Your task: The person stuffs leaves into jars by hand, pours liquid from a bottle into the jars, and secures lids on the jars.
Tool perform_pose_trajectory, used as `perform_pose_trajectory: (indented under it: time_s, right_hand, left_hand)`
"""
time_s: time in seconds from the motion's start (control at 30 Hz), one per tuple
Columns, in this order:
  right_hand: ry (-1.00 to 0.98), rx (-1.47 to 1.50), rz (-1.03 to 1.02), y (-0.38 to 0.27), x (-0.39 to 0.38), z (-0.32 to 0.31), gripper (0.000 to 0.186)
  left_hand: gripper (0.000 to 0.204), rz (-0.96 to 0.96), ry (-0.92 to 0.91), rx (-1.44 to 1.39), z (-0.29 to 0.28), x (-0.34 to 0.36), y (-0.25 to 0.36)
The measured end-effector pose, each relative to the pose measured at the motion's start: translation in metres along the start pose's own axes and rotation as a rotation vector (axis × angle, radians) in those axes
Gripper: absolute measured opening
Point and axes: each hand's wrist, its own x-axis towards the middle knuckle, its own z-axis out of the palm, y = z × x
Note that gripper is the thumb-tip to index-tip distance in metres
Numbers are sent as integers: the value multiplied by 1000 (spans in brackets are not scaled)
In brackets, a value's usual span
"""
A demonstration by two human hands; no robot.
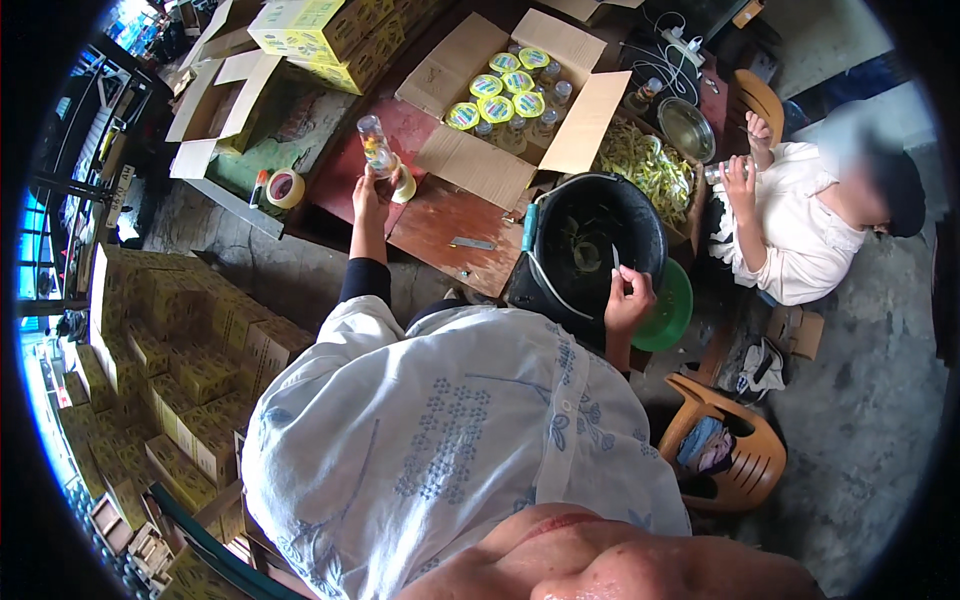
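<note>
The reddish-brown tabletop [428,235] has scuffed, worn paint and runs from near centre to the far side. At its left part, the left hand [370,195] has its grip closed around a clear jar [376,145] with colourful contents, raised over the surface; a second jar [404,186] shows just beside it. The right hand [630,290] has its grip pinched shut on a slim pale tool [615,258], held over a black bucket [612,200] at the tabletop's near right. A green basin [670,310] sits just right of the bucket.

A flat metal strip [472,243] lies on the bare wood. Farther off, an open carton [475,172] holds jars, several with yellow-green lids [489,108]. To its right are a box of yellow-green strips [650,165], a metal bowl [686,130] and white cables [660,50].

On the left, a tape roll [297,188] rests on a green-topped bench [225,180], and yellow cartons [200,370] stand stacked on the near left. At right, a co-worker [800,215] in a pale shirt holds a clear container [716,173]. An orange chair [757,470] carrying cloth [706,445] stands on the grey floor [850,400], near right.
</note>
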Motion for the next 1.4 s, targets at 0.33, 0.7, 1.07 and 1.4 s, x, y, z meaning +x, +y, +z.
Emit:
perform_pose_trajectory:
  time_s: [0.33, 0.7, 1.07, 1.4]
  right_hand:
    - [55, -69, 98, 10, -18, 17, 13]
    - [37, -139, 198, 10, -24, 14, 12]
    - [38, -177, 218, 11, -21, 15, 12]
    - [70, -120, 221, 2, -17, 15, 11]
  left_hand:
    - [50, -153, 315, 619, -61, 14, 0]
    - [28, 1303, 56, 1419, 146, 4, 129]
    - [32, 656, -208, 1885, 52, 38, 46]
    - [38, 781, -390, 1887, 155, 77, 34]
